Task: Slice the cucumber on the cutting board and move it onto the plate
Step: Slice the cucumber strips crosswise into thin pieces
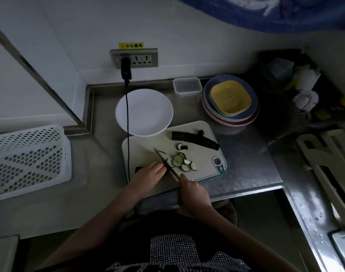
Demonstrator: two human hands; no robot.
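Observation:
A pale cutting board [204,154] lies on the steel counter. My left hand [150,173] holds down a dark cucumber piece [138,169] that is mostly hidden under it. My right hand [193,191] grips the handle of a knife [165,163], whose blade is against the cucumber just right of my left fingertips. Several cut slices [182,162] lie right of the blade. A long cucumber half [193,139] rests at the board's far edge, with a small end piece [201,132] beside it. The white plate [148,112] sits behind the board with nothing on it.
A black cable [128,134] hangs from a wall socket [134,58] across the plate and the board's left edge. A clear lidded box [187,87] and a stack of coloured plates [230,100] stand at the back right. A white perforated basket [28,160] sits left. A dish rack [328,154] is on the right.

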